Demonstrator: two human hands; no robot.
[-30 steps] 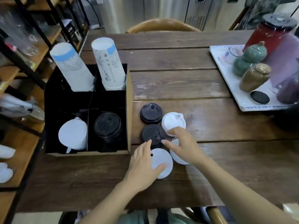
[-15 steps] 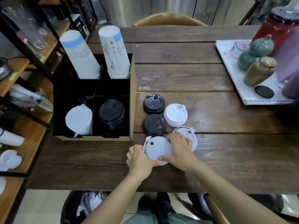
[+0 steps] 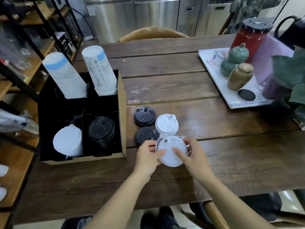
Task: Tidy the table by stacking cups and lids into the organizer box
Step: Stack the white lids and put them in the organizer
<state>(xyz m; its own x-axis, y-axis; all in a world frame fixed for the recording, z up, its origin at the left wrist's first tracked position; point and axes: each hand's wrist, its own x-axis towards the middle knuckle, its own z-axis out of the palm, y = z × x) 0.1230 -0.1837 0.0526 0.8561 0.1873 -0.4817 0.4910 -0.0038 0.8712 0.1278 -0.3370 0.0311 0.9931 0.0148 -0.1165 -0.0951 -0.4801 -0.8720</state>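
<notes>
Both hands hold a small stack of white lids (image 3: 171, 151) just above the table's front part. My left hand (image 3: 147, 157) grips its left edge and my right hand (image 3: 192, 156) its right edge, with a finger on top. Behind them on the wood lie two black lids (image 3: 144, 115) (image 3: 145, 135) and a white lid (image 3: 166, 123). The organizer box (image 3: 123, 100) stands to the left. Its front compartments hold a white lid stack (image 3: 68, 141) and a black lid stack (image 3: 101, 129). Two stacks of white paper cups (image 3: 63, 75) (image 3: 100, 71) lean in the back compartments.
A white tray (image 3: 212, 68) at the back right carries ceramic jars, a red canister (image 3: 247, 38) and a black coaster. Green plant leaves (image 3: 290, 76) hang at the right edge. Wooden shelving (image 3: 14, 156) runs along the left. A chair back (image 3: 153, 34) stands behind the table.
Both hands gathered the near white lids together and lifted them off the table as one stack. The camera tilted up, showing more of the far side.
</notes>
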